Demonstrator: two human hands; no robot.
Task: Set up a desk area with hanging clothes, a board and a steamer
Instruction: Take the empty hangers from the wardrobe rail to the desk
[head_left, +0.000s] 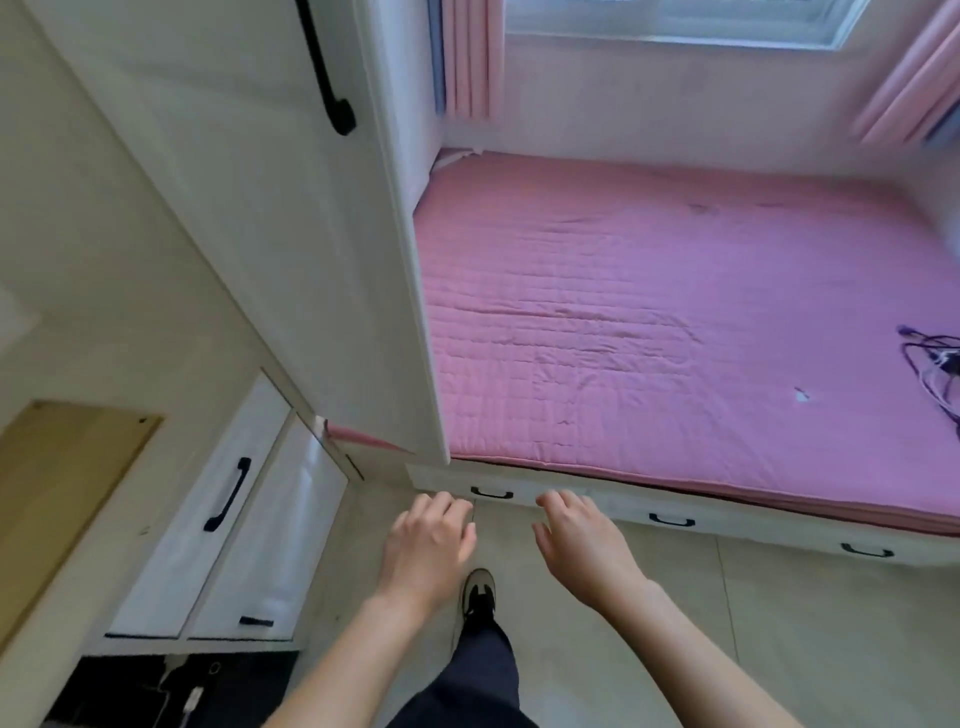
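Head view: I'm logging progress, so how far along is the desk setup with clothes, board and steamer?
Nothing looks done: no clothes, board or steamer shows. Nothing is in hand: the left hand and right hand are empty, fingers relaxed, held out over the floor near the bed. Only some purple cords lie on the bed. All of the setup appears left.

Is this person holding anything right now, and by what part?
Nothing is held: the left hand and right hand hang open above the floor.
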